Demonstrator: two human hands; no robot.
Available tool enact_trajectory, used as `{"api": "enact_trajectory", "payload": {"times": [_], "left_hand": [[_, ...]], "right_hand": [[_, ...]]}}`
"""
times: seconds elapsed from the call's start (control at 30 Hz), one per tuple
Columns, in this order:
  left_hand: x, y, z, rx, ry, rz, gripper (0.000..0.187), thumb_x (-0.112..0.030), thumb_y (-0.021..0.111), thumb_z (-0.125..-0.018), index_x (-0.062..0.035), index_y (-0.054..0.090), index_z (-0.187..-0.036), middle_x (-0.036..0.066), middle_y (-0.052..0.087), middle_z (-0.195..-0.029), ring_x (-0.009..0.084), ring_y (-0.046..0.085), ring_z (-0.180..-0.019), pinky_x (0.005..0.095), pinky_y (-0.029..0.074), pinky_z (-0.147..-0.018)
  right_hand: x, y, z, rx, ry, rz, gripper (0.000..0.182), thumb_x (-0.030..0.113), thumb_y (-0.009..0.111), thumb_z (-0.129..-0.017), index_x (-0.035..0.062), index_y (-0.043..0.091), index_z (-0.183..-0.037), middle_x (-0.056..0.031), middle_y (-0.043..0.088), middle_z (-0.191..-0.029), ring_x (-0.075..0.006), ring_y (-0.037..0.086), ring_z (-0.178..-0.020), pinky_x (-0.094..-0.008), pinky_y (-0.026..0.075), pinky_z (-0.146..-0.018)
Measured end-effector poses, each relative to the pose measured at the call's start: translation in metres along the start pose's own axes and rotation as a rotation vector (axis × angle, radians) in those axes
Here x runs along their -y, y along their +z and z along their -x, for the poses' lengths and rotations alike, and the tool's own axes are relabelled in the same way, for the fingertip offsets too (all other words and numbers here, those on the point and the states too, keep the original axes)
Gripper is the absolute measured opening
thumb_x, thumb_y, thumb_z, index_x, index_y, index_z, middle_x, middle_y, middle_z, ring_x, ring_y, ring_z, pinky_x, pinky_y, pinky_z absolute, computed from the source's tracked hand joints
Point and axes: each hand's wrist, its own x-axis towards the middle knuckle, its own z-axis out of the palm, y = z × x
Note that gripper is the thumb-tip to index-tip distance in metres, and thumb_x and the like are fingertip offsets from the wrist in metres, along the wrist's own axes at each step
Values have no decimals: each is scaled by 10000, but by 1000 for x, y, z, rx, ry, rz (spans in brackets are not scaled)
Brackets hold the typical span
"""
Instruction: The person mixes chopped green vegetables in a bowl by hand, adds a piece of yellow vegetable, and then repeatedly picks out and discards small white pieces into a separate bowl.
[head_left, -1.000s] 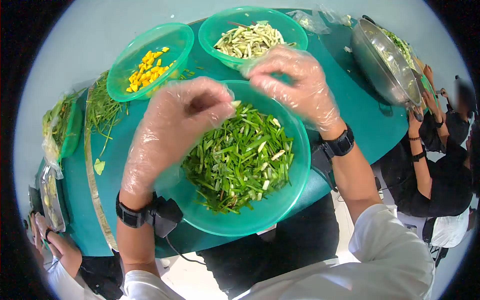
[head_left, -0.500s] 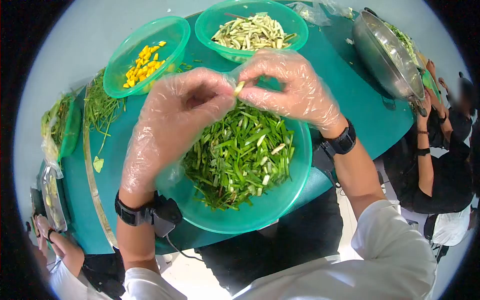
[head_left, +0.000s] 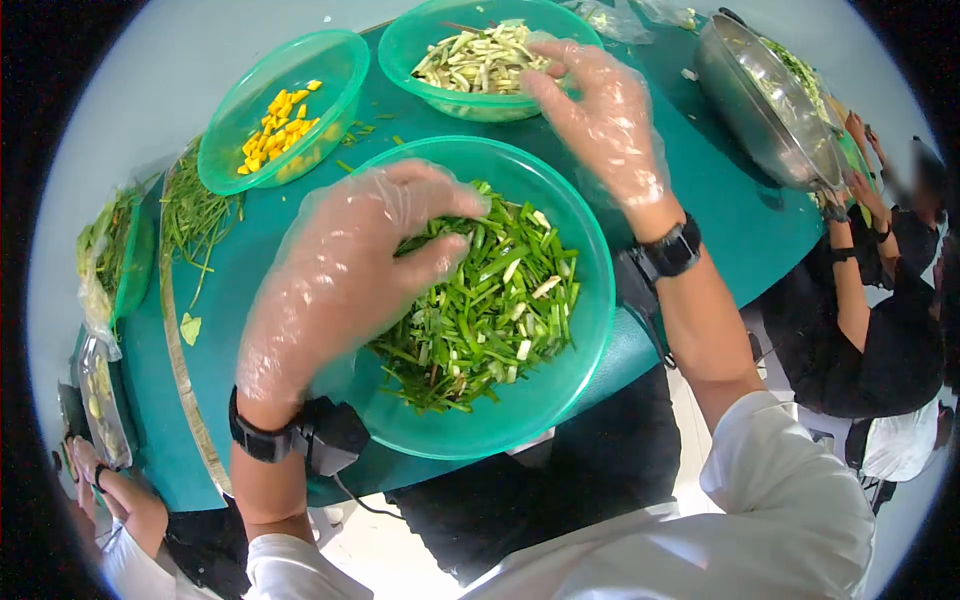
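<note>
The left hand (head_left: pixel 345 260), in a clear plastic glove, is half open, thumb apart from the fingers, above the chopped green stalks (head_left: pixel 490 310); I cannot tell if it touches them. These lie in a large round green plastic bowl (head_left: pixel 540 420), taken as clock centre. At one o'clock, the gloved right hand (head_left: pixel 605 125) is spread, fingertips near the pale cut strips (head_left: pixel 470 62) in a translucent green bowl (head_left: pixel 480 106) at twelve. Yellow chunks (head_left: pixel 275 135) sit between ten and eleven, a silver metal pan (head_left: pixel 745 115) at two.
</note>
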Motion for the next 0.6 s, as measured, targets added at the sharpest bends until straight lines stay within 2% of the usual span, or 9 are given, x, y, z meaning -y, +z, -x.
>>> {"api": "enact_trajectory", "payload": {"times": [0.07, 0.1, 0.2, 0.23, 0.43, 0.5, 0.6], "left_hand": [[-6, 5, 3, -31, 172, -163, 388, -88, 780, -855, -122, 722, -1237, 86, 686, -1292, 296, 645, -1185, 399, 534, -1021], [-8, 9, 5, 13, 204, -158, 481, -98, 778, -850, -162, 678, -1316, 89, 620, -1427, 346, 581, -1284, 449, 491, -1105], [-14, 26, 11, -22, 260, -130, 580, -109, 788, -842, -191, 622, -1392, 92, 572, -1488, 356, 573, -1305, 443, 490, -1114], [-13, 27, 13, 39, 210, -140, 598, -113, 791, -836, -185, 593, -1396, 106, 548, -1493, 384, 565, -1306, 458, 497, -1091], [-13, -1, 11, 187, 36, -169, 284, -124, 775, -845, -75, 670, -1105, 142, 677, -1132, 385, 653, -1073, 469, 524, -918], [-9, -9, 15, 153, -9, -181, 220, -126, 768, -848, -59, 681, -1038, 141, 687, -1055, 378, 661, -1023, 464, 522, -887], [-1, -21, 20, 106, -28, -253, 189, -128, 765, -850, -55, 696, -1010, 142, 691, -1011, 374, 666, -994, 456, 521, -865]], "right_hand": [[-31, 3, -1, -116, -130, 271, 241, 279, 713, -903, 89, 775, -1038, -135, 718, -907, -344, 688, -825, -467, 553, -767], [-34, 3, -3, -136, -126, 278, 244, 289, 693, -903, 113, 785, -1046, -137, 706, -914, -371, 666, -842, -505, 539, -781], [-35, 3, -3, -171, -93, 194, 220, 275, 696, -894, 113, 790, -1010, -136, 713, -901, -360, 681, -840, -488, 546, -781], [-34, 4, -4, -175, -86, 155, 207, 268, 697, -892, 112, 792, -992, -135, 719, -897, -358, 688, -842, -481, 549, -782], [-29, 11, -3, -186, -67, -15, 147, 215, 710, -879, 99, 790, -920, -133, 749, -886, -347, 720, -848, -448, 567, -785], [-30, 13, -2, -186, -65, -21, 130, 196, 718, -873, 97, 789, -920, -133, 754, -894, -345, 723, -848, -443, 570, -782], [-28, 10, -2, -145, -20, -8, 183, 177, 729, -918, 48, 789, -1033, -120, 769, -990, -218, 721, -861, -348, 569, -822]]}}
